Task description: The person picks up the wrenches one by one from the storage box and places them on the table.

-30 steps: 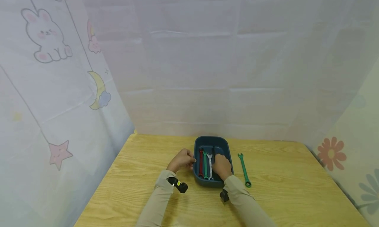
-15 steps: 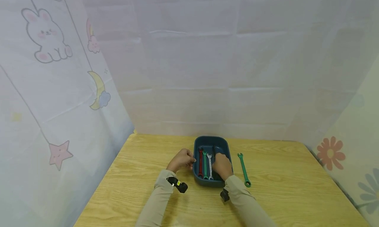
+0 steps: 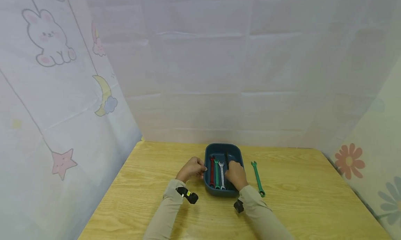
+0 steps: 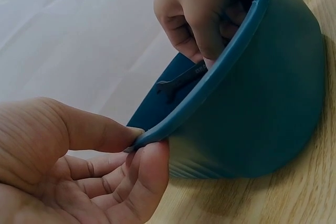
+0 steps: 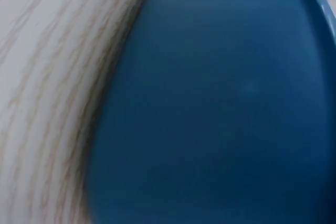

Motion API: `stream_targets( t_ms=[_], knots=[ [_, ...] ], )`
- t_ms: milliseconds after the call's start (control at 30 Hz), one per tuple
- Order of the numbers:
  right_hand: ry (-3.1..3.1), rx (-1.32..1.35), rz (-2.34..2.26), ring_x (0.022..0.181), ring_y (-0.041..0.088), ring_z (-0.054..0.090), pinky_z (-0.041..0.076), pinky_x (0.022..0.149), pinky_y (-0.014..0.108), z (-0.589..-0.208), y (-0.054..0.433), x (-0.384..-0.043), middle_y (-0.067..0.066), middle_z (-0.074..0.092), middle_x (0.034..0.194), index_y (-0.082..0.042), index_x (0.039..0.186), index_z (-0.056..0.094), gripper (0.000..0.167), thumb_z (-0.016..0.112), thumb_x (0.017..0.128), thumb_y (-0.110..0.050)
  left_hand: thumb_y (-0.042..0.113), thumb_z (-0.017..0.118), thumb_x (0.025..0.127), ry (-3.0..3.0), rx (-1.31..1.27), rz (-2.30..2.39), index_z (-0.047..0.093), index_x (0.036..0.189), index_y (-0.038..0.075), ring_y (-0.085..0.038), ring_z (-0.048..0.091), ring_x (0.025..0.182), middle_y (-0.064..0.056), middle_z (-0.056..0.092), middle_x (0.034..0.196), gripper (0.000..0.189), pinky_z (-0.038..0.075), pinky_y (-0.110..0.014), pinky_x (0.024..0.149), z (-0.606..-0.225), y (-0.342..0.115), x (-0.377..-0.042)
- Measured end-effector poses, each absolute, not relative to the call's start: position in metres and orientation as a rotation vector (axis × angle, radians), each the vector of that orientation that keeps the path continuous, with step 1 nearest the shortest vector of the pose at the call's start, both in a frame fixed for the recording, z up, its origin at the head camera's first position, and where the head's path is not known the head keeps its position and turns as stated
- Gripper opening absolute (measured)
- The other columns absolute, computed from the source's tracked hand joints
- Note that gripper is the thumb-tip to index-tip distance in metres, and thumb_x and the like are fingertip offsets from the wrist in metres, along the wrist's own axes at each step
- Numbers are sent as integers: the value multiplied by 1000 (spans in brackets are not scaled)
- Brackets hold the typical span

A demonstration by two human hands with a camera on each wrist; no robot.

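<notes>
The blue box [image 3: 220, 192] stands toward the far edge of the wooden tabletop [image 3: 147, 170], near the pale sheet [image 3: 200, 76] hanging behind. Wood stretches wide on both sides, though on the right a loose green wrench [image 3: 258, 179] lies along the box's long wall, near but apart. Inside there is less room: a red wrench [image 3: 212, 172], a boxed green wrench [image 3: 217, 174] and a silver wrench [image 3: 222, 175] lie lengthwise side by side in the left half, with a strip of box floor showing beyond their far ends. The right hand [image 3: 236, 175] covers much of the right half, hiding the near length of the dark wrench [image 3: 226, 156] under it; whether that wrench rests on the floor I cannot tell. From the right wrist, the box's outer wall fills nearly everything. The right hand's grip is drawn in tight, fingers curled down inside the walls and pinching the dark wrench, whose far head pokes out past the fingertips; the silver wrench lies just left of them. The left hand's grip is narrowed to the thickness of the rim, the left hand [image 3: 191, 169] pinching the box's left side between thumb and fingers.
</notes>
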State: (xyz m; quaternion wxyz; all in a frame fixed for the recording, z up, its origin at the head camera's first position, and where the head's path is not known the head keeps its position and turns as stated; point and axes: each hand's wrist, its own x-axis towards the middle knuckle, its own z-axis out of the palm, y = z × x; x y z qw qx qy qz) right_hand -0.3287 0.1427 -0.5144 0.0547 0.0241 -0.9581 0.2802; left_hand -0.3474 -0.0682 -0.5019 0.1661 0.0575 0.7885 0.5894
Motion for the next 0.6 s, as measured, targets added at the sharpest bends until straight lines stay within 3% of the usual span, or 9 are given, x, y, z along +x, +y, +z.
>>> stream_targets(
  t_ms=[133,367,600],
  knots=[
    [-2887,86,843,55,19,38,32,47,33,-515,144,-328,4,44,62,-7,66,49,19,59,77,4,-5,62,92,2246,172,1678,62,89,-6,-16,56,55,-9,58,74,4,59,-38,59,-502,-68,-346],
    [-2816,167,883,53,12,22,19,47,27,-514,146,-325,-6,21,60,-17,58,28,41,58,75,6,-6,60,92,2233,185,1690,61,92,-9,-17,56,56,-11,59,77,3,59,-40,61,-500,-70,-344],
    [-2749,235,920,50,8,16,14,46,24,-511,148,-326,-12,16,53,-19,52,25,48,60,73,6,-5,61,93,2228,196,1697,61,89,-7,-17,57,56,-11,59,78,4,59,-39,61,-501,-70,-344]
  ],
)
